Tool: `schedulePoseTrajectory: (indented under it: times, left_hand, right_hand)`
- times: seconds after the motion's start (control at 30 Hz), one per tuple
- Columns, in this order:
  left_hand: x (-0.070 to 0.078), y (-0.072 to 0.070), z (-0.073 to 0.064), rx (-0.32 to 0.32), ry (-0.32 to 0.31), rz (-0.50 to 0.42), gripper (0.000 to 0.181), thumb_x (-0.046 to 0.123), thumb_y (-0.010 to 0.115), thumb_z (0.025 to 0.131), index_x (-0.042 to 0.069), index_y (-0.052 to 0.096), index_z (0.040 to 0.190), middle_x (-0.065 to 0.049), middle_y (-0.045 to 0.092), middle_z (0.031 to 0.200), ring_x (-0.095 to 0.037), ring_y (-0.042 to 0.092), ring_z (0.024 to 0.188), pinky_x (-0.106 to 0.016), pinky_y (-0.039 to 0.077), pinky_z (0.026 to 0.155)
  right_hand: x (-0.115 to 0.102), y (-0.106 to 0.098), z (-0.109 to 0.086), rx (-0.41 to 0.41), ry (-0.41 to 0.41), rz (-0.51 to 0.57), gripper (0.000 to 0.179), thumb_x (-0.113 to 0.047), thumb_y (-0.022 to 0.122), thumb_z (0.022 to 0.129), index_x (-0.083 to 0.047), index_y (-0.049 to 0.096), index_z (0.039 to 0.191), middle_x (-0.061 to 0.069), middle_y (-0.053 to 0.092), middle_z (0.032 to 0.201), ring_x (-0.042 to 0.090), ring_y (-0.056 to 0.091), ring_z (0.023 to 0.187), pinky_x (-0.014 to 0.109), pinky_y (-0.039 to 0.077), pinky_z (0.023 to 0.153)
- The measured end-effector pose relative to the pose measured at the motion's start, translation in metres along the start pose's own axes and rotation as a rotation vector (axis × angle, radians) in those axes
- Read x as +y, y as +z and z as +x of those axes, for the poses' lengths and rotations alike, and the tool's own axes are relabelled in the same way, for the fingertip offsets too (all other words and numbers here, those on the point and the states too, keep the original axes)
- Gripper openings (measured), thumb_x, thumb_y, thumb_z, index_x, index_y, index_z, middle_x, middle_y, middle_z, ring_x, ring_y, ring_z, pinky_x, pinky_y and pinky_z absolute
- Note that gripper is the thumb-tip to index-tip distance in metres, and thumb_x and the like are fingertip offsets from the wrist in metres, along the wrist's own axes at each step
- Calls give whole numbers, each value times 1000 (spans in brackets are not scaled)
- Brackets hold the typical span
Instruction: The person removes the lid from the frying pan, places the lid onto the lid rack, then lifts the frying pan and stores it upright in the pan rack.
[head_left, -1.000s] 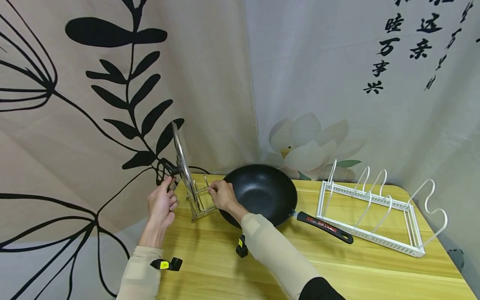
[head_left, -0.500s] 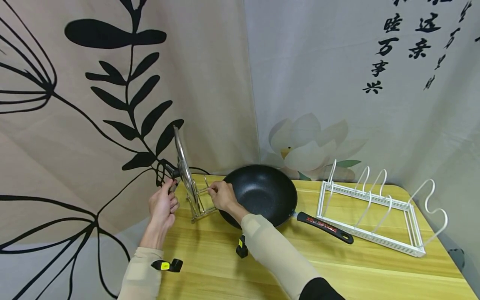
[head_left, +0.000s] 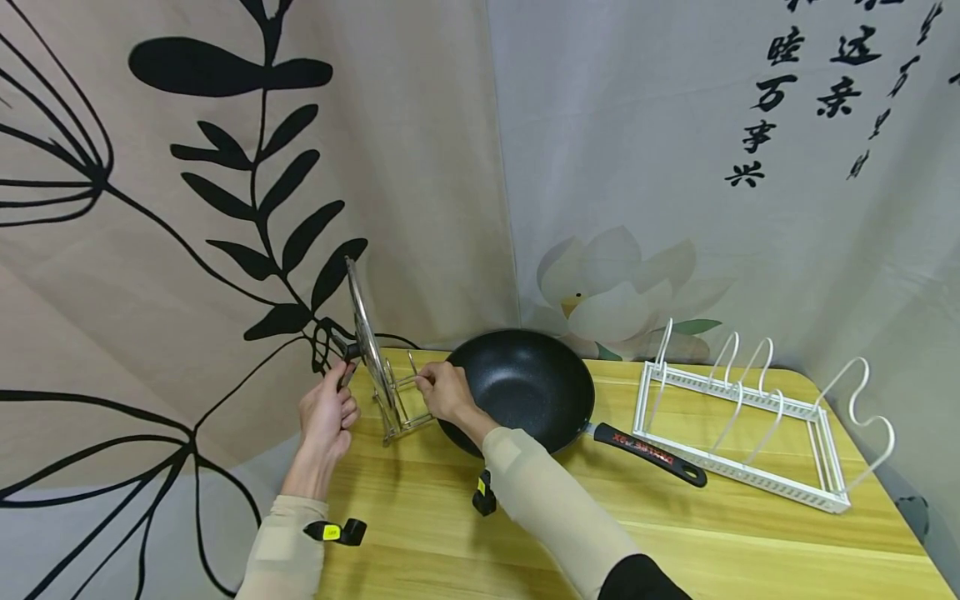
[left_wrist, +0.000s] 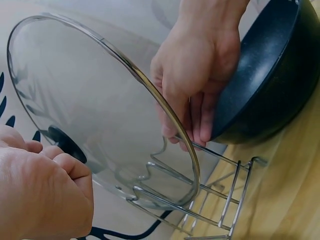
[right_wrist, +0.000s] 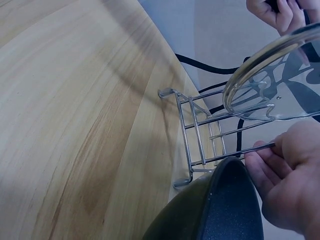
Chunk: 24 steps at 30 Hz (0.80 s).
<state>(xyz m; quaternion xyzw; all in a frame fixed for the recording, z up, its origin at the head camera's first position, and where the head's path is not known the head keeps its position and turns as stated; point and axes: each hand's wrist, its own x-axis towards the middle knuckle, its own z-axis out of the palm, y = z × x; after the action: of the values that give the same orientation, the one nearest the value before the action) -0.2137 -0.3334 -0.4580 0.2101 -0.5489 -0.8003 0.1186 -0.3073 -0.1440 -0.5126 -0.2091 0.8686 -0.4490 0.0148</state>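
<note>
A round glass pot lid (left_wrist: 115, 100) with a metal rim stands nearly upright in a small metal wire rack (head_left: 408, 425). My left hand (head_left: 326, 412) is at the lid's outer face, fingers curled at its black knob (left_wrist: 66, 144). On the other side, my right hand (head_left: 446, 390) pinches a wire of the rack, as the right wrist view shows with its fingertips (right_wrist: 257, 160) round the rod. The lid's lower edge sits between the rack's bent wires. Close beside the rack, under my right forearm, lies a black wok (head_left: 525, 392).
The wok's black handle (head_left: 648, 454) points right, toward a white rack (head_left: 750, 483) with tall curved dividers. All of this stands on a wooden table (head_left: 450, 550). A printed curtain (head_left: 420, 167) hangs behind, and a black cable (right_wrist: 205, 65) runs past the table's left edge.
The lid has sunk slightly, its top edge now lower. My left hand has shifted a little to the right along with it. My right hand and the rack have kept their places.
</note>
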Motion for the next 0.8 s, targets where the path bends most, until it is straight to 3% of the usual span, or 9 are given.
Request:
schedulePoseTrajectory:
  times: [0.57, 0.8]
  left_hand:
    - [-3, -3, 5, -7, -33, -69, 27, 38, 66, 116, 21, 82, 102, 13, 35, 56, -1, 32, 46, -16, 26, 45]
    - [-4, -5, 4, -15, -46, -88, 26, 39, 65, 116, 20, 82, 110, 13, 35, 57, -1, 33, 46, -16, 27, 45]
  right_hand:
    - [-1, -2, 1, -4, -2, -18, 23, -25, 65, 117, -17, 82, 102, -4, 71, 79, 8, 56, 63, 24, 47, 66]
    - [-1, -1, 1, -7, 2, -20, 23, -24, 65, 117, -18, 82, 102, -5, 71, 79, 8, 55, 64, 24, 47, 67]
